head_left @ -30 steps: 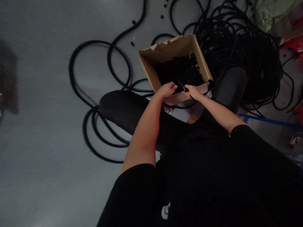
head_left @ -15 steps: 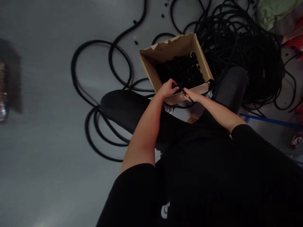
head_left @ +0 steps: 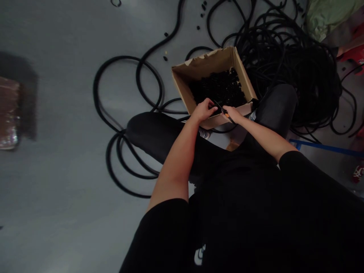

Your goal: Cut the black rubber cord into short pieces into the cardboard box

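Above the near edge of a cardboard box, my left hand is closed in a pinch. Something dark shows at its fingertips, too small to make out. My right hand is wrapped round a pair of scissors with orange and black handles. Their thin blades point toward the left fingertips. Many small black pieces fill the lower part of the box, below both hands.
A long black hose loops over the grey floor at left. A large tangle of black hose lies right of the box. A green plastic bag, a blue strip and a brown package are around.
The view has shifted, so the floor things sit slightly lower and farther right. The scissors' blades now show as a thin line, apart from the left fingertips. Both hands stay over the box edge.
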